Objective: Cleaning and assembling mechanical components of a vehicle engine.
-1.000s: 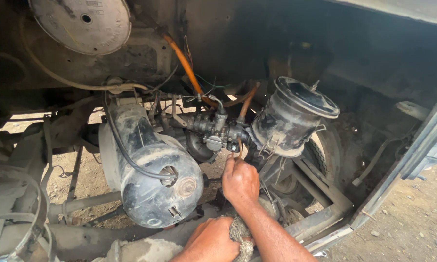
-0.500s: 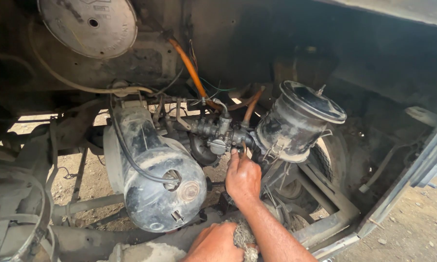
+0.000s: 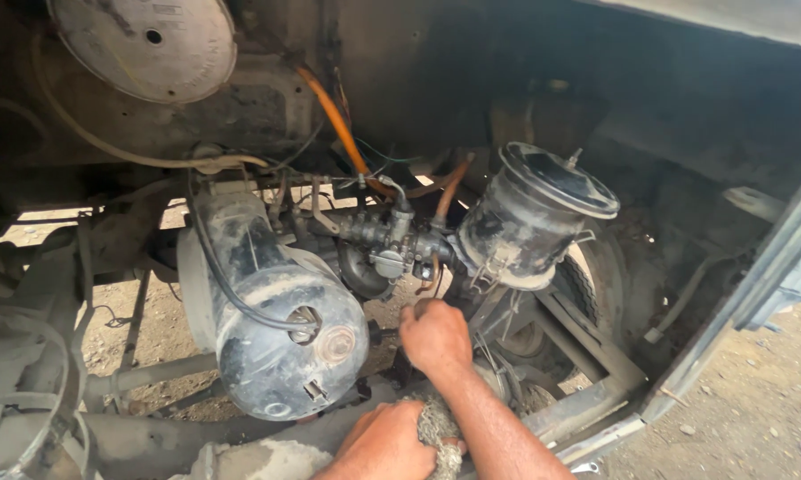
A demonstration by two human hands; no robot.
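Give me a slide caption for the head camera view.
Right hand reaches under a grimy carburettor beside the black air filter canister; left hand grips a dirty rag.

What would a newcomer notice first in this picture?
The big grimy black engine drum at centre left, and the round dusty air-filter canister to its right. Below the small carburettor between them, the right hand reaches in; the left hand clutches a dirty rag at the bottom edge.

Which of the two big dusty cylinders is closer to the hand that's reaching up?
The canister with the flat black lid, upper right, sits just beyond the right hand. The larger rounded black tank lies farther left, wrapped by a black cable.
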